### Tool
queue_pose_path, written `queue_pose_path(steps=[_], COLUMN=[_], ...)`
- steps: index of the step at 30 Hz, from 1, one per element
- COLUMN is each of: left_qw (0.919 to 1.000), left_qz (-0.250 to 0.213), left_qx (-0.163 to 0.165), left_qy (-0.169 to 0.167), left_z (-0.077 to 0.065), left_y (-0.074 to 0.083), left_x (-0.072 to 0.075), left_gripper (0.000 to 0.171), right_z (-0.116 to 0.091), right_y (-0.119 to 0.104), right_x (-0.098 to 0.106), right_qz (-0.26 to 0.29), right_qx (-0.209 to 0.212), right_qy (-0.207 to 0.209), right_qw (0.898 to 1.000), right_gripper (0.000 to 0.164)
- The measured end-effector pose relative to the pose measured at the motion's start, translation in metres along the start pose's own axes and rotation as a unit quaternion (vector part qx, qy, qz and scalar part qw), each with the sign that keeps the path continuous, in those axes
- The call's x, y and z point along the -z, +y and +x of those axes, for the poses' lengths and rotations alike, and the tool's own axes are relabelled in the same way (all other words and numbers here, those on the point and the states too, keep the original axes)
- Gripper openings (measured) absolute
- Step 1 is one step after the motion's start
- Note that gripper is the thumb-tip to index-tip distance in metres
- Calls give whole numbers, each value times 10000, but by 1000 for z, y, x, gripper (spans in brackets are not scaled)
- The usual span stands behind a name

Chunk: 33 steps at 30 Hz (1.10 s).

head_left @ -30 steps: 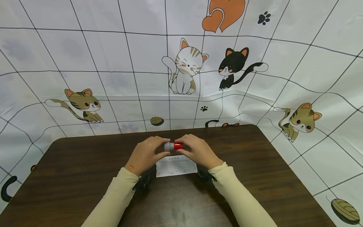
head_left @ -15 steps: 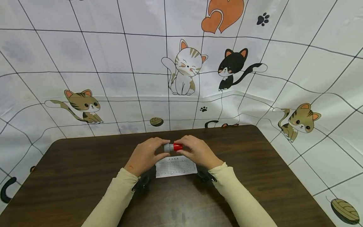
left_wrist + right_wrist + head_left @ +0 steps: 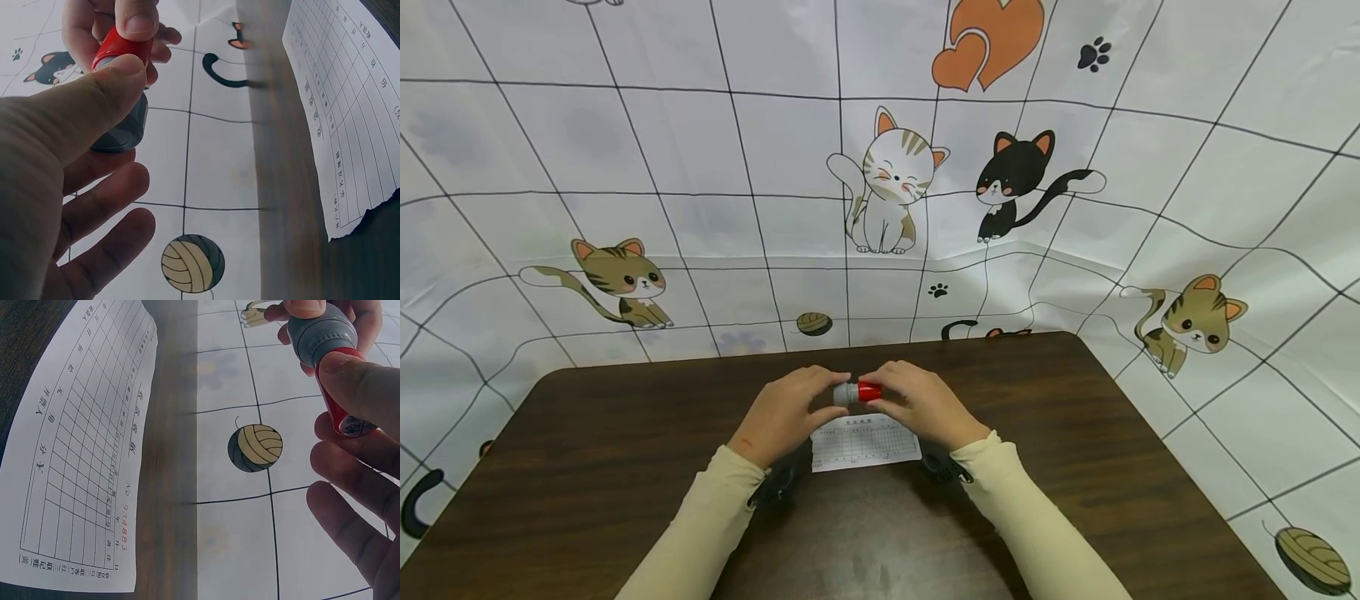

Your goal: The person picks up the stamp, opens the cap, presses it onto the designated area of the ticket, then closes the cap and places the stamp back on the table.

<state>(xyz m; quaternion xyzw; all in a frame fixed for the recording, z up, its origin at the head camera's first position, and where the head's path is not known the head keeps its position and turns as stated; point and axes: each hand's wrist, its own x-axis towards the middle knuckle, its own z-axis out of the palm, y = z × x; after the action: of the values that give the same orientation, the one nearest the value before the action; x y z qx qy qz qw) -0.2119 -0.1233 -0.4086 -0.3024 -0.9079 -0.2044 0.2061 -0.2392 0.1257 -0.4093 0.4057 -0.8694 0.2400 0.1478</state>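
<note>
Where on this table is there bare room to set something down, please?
Bare wood shows on the table left of the left hand, right of the right hand, and between the left sleeve and right sleeve, nearer than the paper form. The middle is crowded: both hands pinch the red-and-grey object there, close to that form.

Soft glare on the tabletop

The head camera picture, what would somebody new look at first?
Probably the bright red and grey object, held between the left hand at its grey end and the right hand at its red end. Next might come the cartoon cats and orange hearts on the white backdrop behind the dark table, then the white printed paper lying between the wrists.
</note>
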Motion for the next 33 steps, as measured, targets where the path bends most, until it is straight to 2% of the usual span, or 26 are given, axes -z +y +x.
queue_pose_path(steps=[16, 25, 33], left_qw=[9999, 9998, 9997], left_qz=[2, 37, 155], left_qx=[-55, 149, 174], left_qy=[-130, -159, -105], left_z=[-1, -1, 0], left_y=[-2, -1, 0], left_x=[2, 2, 4], left_gripper=[53, 52, 52], right_z=[0, 1, 1], right_y=[0, -1, -1], right_x=[-1, -2, -4], right_qz=[-15, -129, -280], right_qx=[-24, -95, -168], right_qy=[-154, -70, -21], right_qw=[9999, 9998, 9995], right_gripper=[33, 31, 29])
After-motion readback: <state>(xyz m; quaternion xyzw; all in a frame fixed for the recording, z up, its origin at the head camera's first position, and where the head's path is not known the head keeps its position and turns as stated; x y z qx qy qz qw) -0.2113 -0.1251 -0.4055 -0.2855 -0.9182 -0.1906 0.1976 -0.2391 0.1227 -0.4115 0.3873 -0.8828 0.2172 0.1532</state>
